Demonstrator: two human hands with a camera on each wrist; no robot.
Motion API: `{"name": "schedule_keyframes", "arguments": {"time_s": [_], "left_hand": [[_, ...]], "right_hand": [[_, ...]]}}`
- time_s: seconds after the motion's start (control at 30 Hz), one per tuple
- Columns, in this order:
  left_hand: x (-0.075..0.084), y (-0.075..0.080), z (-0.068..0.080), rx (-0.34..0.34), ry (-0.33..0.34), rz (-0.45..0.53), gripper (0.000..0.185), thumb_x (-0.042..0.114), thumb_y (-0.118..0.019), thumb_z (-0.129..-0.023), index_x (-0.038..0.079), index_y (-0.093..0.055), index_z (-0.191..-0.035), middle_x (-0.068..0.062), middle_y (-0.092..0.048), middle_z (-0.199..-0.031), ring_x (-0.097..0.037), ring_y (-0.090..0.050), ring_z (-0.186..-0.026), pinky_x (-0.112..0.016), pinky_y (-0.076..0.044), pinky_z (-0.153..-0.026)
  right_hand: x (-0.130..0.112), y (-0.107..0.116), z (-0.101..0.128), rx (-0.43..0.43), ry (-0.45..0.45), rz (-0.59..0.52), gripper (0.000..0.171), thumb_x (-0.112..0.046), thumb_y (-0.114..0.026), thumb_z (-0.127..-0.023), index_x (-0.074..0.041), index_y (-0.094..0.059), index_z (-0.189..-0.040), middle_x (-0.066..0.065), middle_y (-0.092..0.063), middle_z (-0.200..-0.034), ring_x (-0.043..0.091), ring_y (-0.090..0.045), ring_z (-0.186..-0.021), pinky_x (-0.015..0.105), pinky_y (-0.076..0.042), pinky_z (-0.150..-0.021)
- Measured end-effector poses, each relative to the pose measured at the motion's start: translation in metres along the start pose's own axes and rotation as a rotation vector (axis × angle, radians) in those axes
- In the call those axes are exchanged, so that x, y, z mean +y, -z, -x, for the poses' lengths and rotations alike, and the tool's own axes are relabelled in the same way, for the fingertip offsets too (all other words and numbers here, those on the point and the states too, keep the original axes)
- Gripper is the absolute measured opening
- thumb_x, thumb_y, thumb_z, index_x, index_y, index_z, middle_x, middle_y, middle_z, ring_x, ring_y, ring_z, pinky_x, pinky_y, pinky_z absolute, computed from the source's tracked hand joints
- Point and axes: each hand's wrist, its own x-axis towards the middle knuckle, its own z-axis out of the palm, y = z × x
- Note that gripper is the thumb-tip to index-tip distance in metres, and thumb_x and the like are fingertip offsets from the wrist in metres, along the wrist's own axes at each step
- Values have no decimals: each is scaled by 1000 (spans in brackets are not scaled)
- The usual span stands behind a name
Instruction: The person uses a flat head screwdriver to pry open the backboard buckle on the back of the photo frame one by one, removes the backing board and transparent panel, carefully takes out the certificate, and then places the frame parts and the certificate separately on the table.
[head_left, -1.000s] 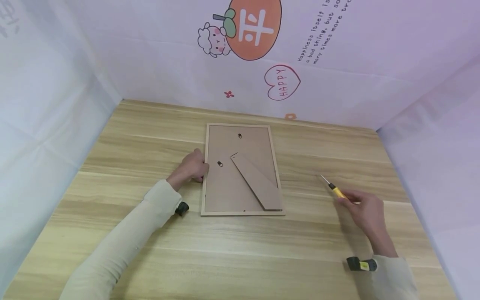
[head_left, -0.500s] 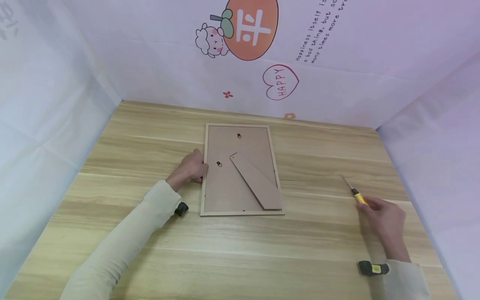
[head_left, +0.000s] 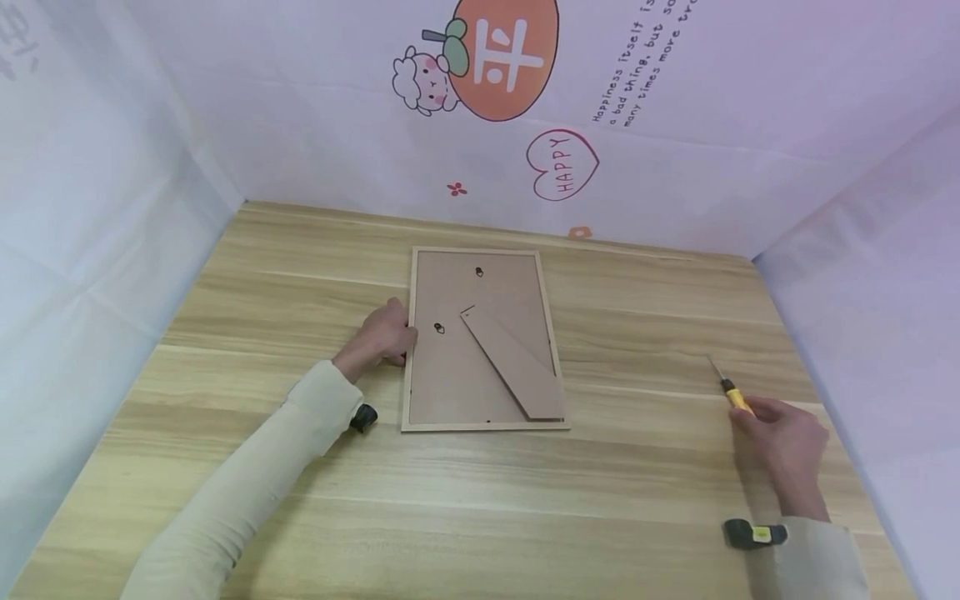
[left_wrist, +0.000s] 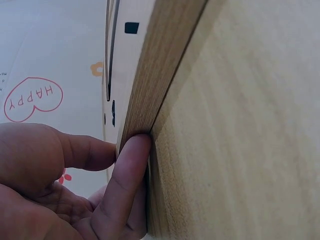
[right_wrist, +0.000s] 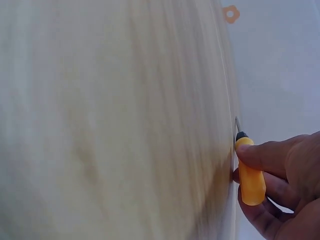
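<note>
My left hand (head_left: 384, 335) pinches the left edge of the picture frame (head_left: 480, 337) lying face down mid-counter (head_left: 600, 500) (brown backing, folded stand up). My right hand's (head_left: 783, 442) fingers grip a yellow-handled screwdriver (head_left: 731, 393), well apart from it.

The table (right_wrist: 115, 120) is smeared by blur in the right wrist view. Much of the screwdriver (head_left: 729, 387) handle is covered by the right hand (head_left: 787, 446). The frame (left_wrist: 150, 75) is cut off by the top edge of the left wrist view.
</note>
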Motion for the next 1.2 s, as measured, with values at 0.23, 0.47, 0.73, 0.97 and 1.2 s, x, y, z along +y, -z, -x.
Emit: {"name": "schedule_keyframes", "arguments": {"time_s": [0.23, 0.47, 0.73, 0.97, 1.2], "left_hand": [[-1, 0, -1, 3, -4, 4, 54, 4, -43, -96, -13, -23, -143, -29, -51, -117, -18, -61, -56, -28, -56, -53], [-3, -1, -3, 2, 0, 2, 52, 6, -44, -96, -12, -25, -141, -27, -51, -116, -18, -61, -56, -28, -56, -54], [-4, -1, -4, 2, -17, 6, 48, 6, -43, -96, -12, -29, -137, -25, -52, -112, -19, -62, -56, -28, -56, -54], [-4, 0, -2, 0, -17, 9, 48, 6, -44, -96, -12, -28, -138, -26, -52, -113, -19, -62, -57, -28, -56, -54], [-4, 1, -2, -7, -19, 15, 49, 7, -43, -97, -13, -27, -139, -27, -53, -114, -18, -63, -55, -28, -56, -54]], "right_hand": [[1, 3, -3, -35, -60, -20, 42, -29, -68, -90, 1, -66, -119, 21, -68, -110, 41, -58, -106, 44, -34, -82], [5, 5, -7, -66, -120, -69, 45, -28, -67, -91, 4, -62, -122, 23, -65, -116, 43, -54, -113, 55, -31, -98], [14, 6, -10, -64, -179, -59, 45, -27, -70, -88, 2, -63, -122, 22, -68, -115, -3, -48, -73, 35, -36, -79], [17, 6, -10, -58, -169, -64, 43, -27, -71, -87, 3, -64, -118, 22, -72, -103, -19, -35, -57, 28, -33, -71], [17, 7, -9, -71, -164, -45, 43, -29, -68, -90, 4, -64, -117, 23, -72, -101, -12, -40, -58, 30, -35, -68]]}}
